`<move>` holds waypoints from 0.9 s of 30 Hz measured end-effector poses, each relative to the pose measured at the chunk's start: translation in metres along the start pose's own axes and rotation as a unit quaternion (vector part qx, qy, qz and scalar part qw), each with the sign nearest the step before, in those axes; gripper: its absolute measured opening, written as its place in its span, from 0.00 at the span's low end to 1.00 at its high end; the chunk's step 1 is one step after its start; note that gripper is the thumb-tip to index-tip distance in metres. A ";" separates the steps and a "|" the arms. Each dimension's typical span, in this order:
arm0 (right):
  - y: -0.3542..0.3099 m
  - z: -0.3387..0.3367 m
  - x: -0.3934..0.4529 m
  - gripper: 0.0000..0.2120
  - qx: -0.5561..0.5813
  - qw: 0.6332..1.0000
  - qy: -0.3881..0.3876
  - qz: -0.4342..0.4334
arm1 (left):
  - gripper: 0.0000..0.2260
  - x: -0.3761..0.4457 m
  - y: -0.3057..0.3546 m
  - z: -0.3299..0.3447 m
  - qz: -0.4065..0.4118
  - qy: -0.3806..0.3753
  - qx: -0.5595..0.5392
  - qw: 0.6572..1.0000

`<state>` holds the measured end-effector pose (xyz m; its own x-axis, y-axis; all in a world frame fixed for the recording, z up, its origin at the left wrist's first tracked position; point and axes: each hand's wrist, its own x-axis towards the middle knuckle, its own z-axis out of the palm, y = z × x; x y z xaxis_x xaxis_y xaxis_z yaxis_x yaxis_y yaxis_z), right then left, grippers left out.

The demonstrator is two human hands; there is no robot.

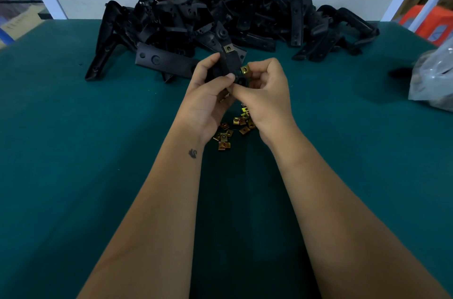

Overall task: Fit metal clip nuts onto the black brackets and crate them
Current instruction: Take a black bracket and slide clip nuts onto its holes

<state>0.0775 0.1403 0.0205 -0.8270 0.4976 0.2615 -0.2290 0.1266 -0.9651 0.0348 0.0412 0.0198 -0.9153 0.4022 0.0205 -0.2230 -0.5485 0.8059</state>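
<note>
Black bracket (pixel 229 63) held upright (two brass clip nuts (pixel 228 48) fitted), loose nuts (pixel 232 127) below

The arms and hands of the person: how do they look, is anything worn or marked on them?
Both forearms are bare, with no sleeves in view. The left hand and right hand wear no gloves, and no rings or watch show. A small dark tattoo marks the left wrist.
</note>
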 end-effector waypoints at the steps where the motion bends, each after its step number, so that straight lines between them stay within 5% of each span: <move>1: 0.001 0.001 0.000 0.18 -0.017 1.000 0.009 -0.014 | 0.17 0.000 -0.001 0.000 -0.001 0.004 0.001 1.000; 21: 0.002 0.004 -0.003 0.11 -0.084 0.990 0.059 -0.097 | 0.18 -0.002 -0.001 0.001 -0.012 0.011 0.000 1.000; 27: 0.004 0.002 -0.005 0.06 -0.196 0.964 0.058 -0.167 | 0.21 -0.001 -0.001 -0.001 -0.015 0.014 -0.022 1.000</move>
<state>0.0792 0.1366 0.0155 -0.6726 0.4617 0.5784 -0.2426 0.6008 -0.7617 0.0354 0.0412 0.0183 -0.9171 0.3982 -0.0201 -0.2638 -0.5682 0.7794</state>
